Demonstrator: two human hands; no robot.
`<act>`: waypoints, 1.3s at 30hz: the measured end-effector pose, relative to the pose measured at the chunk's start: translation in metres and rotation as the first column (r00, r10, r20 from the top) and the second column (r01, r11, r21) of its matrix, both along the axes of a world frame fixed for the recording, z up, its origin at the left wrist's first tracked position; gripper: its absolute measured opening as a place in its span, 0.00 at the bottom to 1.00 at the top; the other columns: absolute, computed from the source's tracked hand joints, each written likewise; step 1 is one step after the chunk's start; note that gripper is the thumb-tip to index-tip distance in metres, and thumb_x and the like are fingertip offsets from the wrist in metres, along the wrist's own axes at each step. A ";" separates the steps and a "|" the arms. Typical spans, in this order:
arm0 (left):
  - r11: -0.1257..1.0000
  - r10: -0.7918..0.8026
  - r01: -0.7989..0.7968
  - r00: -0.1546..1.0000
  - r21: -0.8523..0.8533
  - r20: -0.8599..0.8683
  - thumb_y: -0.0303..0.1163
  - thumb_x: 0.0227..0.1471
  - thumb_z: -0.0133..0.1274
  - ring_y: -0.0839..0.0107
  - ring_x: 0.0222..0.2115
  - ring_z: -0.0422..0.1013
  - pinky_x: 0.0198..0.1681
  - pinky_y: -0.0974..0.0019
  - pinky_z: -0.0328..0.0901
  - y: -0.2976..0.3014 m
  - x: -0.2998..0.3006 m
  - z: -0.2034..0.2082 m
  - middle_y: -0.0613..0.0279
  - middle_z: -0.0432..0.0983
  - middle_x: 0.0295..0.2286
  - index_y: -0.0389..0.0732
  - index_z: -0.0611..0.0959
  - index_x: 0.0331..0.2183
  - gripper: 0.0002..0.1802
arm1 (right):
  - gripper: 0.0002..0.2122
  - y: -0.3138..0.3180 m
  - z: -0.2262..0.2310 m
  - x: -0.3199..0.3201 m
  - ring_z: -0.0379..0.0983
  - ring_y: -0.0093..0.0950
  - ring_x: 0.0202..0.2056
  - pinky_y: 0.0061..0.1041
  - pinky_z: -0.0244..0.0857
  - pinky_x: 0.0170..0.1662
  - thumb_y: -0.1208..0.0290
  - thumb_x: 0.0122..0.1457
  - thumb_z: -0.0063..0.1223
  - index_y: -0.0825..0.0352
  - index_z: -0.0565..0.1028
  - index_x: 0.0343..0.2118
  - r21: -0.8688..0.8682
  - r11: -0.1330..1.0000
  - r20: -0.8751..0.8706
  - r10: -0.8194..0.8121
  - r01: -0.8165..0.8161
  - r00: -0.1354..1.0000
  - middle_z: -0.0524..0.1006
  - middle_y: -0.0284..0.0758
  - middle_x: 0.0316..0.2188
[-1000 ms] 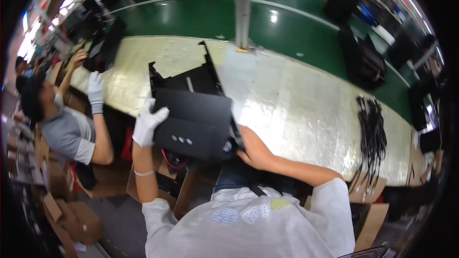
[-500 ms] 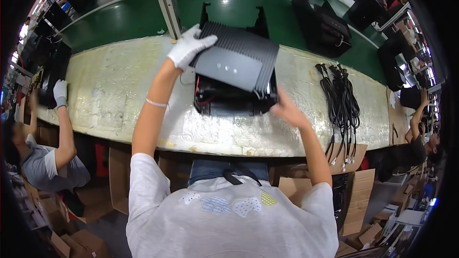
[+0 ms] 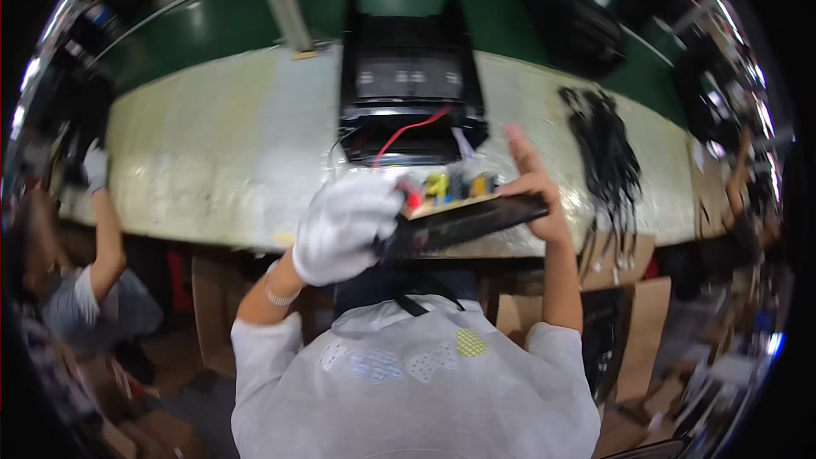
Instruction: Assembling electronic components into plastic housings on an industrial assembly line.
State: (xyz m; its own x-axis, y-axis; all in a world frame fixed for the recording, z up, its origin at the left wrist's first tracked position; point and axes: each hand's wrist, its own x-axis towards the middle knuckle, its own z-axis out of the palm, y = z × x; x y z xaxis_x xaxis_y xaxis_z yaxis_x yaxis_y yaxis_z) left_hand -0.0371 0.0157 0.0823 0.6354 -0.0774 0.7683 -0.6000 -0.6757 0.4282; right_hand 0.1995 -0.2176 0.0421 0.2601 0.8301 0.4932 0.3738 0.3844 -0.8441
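Note:
A black ribbed panel point(image 3: 472, 225) is held up on edge over the near side of the bench. On its far side sits a circuit board with colourful components point(image 3: 442, 187). My left hand point(image 3: 344, 225), in a white glove, grips the panel's left end. The bare right hand point(image 3: 535, 187) holds the other end, one finger pointing away from me. Just beyond lies a black housing point(image 3: 408, 42) with two arms at its far end. A red wire point(image 3: 410, 129) runs from it toward the board. Motion blurs both hands.
A bundle of black power cables point(image 3: 603, 153) lies on the pale, film-covered bench point(image 3: 212, 153) to the right. Past the bench runs a green surface point(image 3: 221, 21) with another black unit point(image 3: 569, 25). A metal post point(image 3: 280, 0) rises at the far edge. Co-workers are at both sides.
The ribbed panel has been lifted off the housing, brought toward me and tipped up, exposing the circuit board and red wire. Both hands came nearer; the housing now appears farther up the view.

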 end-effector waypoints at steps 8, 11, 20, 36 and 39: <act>0.945 0.181 -0.095 0.949 0.313 -0.257 0.34 0.28 0.69 0.56 0.41 0.69 0.45 0.52 0.65 -0.022 -0.055 -0.114 0.59 0.72 0.38 0.43 0.77 0.38 0.29 | 0.18 -0.108 -0.019 0.050 0.56 0.54 0.60 0.43 0.53 0.60 0.74 0.54 0.57 0.74 0.68 0.46 0.058 0.362 0.753 -0.628 0.930 0.197 0.58 0.58 0.59; 0.958 0.148 -0.034 0.909 0.285 -0.389 0.60 0.35 0.64 0.50 0.43 0.67 0.48 0.47 0.62 -0.027 -0.059 -0.106 0.53 0.71 0.41 0.40 0.75 0.43 0.40 | 0.17 -0.132 -0.047 0.103 0.59 0.56 0.55 0.45 0.56 0.56 0.70 0.56 0.57 0.76 0.68 0.42 0.233 0.142 0.882 -0.447 0.962 -0.148 0.64 0.61 0.52; 0.988 0.151 -0.145 0.965 0.044 -0.216 0.55 0.55 0.48 0.50 0.41 0.69 0.46 0.50 0.63 -0.034 -0.031 -0.079 0.50 0.71 0.40 0.38 0.77 0.42 0.28 | 0.15 -0.133 -0.038 0.139 0.66 0.51 0.41 0.43 0.63 0.46 0.65 0.56 0.57 0.74 0.68 0.33 0.262 0.127 0.903 -0.383 0.957 -0.196 0.72 0.50 0.36; 0.759 -0.062 -0.158 0.948 -0.632 -0.312 0.46 0.62 0.41 0.58 0.54 0.66 0.54 0.62 0.62 -0.102 0.131 0.001 0.45 0.69 0.51 0.34 0.71 0.50 0.25 | 0.17 -0.002 0.097 -0.059 0.73 0.21 0.34 0.18 0.67 0.38 0.61 0.68 0.41 0.71 0.67 0.49 -0.123 0.885 -0.099 -0.460 0.448 0.882 0.75 0.35 0.34; 0.078 -0.268 0.249 0.938 -0.965 0.220 0.39 0.63 0.42 0.59 0.39 0.71 0.45 0.60 0.66 -0.091 0.120 0.059 0.48 0.73 0.40 0.36 0.71 0.47 0.18 | 0.21 0.005 0.064 -0.061 0.73 0.31 0.42 0.30 0.66 0.50 0.58 0.69 0.34 0.74 0.65 0.51 0.010 0.994 -0.683 -0.071 0.107 0.727 0.74 0.43 0.40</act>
